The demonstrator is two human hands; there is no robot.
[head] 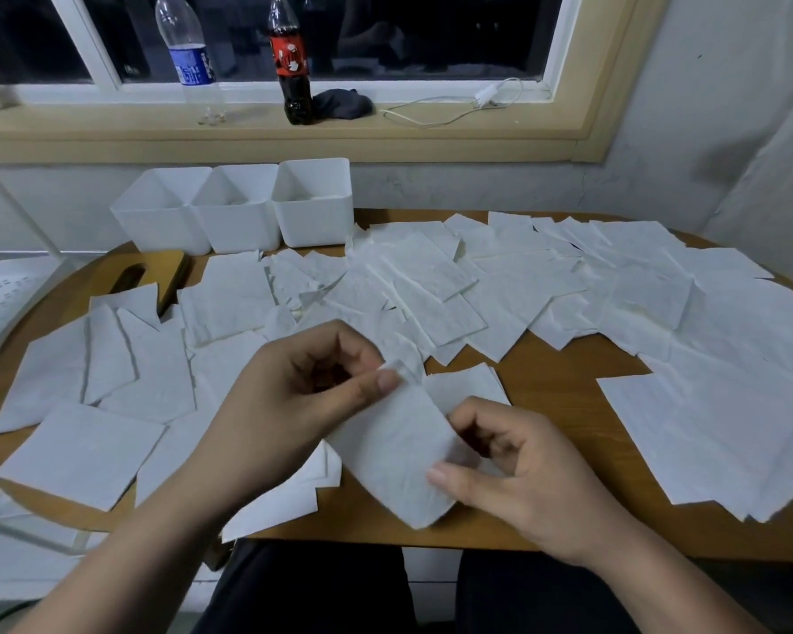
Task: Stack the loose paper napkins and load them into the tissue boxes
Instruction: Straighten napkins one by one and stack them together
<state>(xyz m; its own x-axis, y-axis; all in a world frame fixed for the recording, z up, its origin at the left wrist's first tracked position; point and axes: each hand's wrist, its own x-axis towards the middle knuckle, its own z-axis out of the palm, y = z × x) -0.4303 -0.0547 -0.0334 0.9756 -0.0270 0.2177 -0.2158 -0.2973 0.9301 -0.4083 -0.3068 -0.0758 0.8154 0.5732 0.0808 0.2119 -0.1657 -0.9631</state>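
Both hands hold one folded white napkin (392,455) just above the table's front edge. My left hand (294,395) pinches its upper corner between thumb and forefinger. My right hand (513,473) grips its lower right edge with the thumb on top. Many loose white napkins (431,286) lie scattered and overlapping across the wooden table (564,382). Three open white tissue boxes (243,212) stand side by side at the table's back left; they look empty.
A wooden lid with a slot (156,274) lies in front of the boxes. On the window sill behind stand a clear water bottle (191,57), a cola bottle (291,61), a dark cloth (342,102) and a white cable (458,107). A white rack (1,295) is at the left.
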